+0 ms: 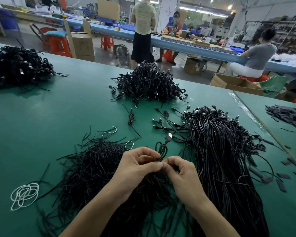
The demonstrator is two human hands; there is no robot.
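Green worktable [58,103], long blue bench [186,47], red stools [107,42], cardboard boxes [83,44], possibly shelving [287,31] far right, ceiling lights [229,6]

Left hand [135,165], right hand [179,170] pinching coiled black cable [161,150], green table [58,108]

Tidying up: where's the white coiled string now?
Head view, lower left: the white coiled string lies on the green table, just left of the black tie pile.

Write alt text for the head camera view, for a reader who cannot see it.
A left hand and a right hand pinch a small coiled black cable over a green table. A loose pile of black ties lies to their left, a long bundle of straight cables to their right, and a heap of coiled cables farther back.
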